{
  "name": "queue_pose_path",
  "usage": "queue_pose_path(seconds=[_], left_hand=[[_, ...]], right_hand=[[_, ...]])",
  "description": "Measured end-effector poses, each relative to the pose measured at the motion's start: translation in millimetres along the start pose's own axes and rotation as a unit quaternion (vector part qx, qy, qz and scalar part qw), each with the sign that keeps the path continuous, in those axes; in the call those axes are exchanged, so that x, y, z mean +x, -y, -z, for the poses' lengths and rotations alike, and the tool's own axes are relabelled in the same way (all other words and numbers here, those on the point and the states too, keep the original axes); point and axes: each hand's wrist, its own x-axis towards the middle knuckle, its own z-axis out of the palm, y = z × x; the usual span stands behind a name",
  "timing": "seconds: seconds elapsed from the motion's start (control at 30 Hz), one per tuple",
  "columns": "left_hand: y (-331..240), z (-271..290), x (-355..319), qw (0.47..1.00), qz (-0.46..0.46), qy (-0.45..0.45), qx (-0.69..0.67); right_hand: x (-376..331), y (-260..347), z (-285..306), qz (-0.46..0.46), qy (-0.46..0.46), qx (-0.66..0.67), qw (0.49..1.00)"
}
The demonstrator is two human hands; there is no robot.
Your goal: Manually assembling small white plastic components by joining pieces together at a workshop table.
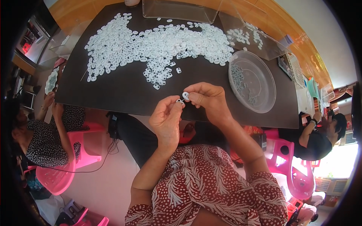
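Over the table's near edge, my left hand (165, 122) pinches a small white plastic piece (180, 101) between thumb and fingertips. Close beside it, my right hand (212, 101) grips a white ring-like plastic piece (185, 95) the same way. The two pieces nearly meet; a thin part seems to span the gap, too small to make out. Beyond my hands lies a broad heap of white oval plastic pieces (166, 43), each with holes. A smaller cluster of squarer white pieces (156, 71) spills toward me from it.
A round clear plastic tray (269, 81) with small grey metal parts (237, 77) stands to the right on the dark table (124, 90). Clear bins (181, 17) line the far side. One person (45, 135) sits at the left, another (320, 135) at the right, near pink chairs (290, 165).
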Motion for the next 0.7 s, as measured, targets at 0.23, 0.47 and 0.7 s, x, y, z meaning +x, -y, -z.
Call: queue_pose_path(seconds=[0.23, 0.47, 0.7], left_hand=[[3.2, -1.4, -1.2, 1.000, -0.011, -0.006, -0.010], [1.7, -0.6, -2.4, 0.999, 0.004, -0.026, 0.018], [1.7, -0.8, -1.7, 0.999, 0.010, -0.036, 0.016]], right_hand=[[-1.5, -0.1, -2.1, 0.022, -0.007, -0.029, 0.999], [-3.8, 1.7, -5.3, 0.036, -0.018, -0.040, 0.998], [-5.4, 1.2, -10.7, 0.054, -0.023, -0.043, 0.997]])
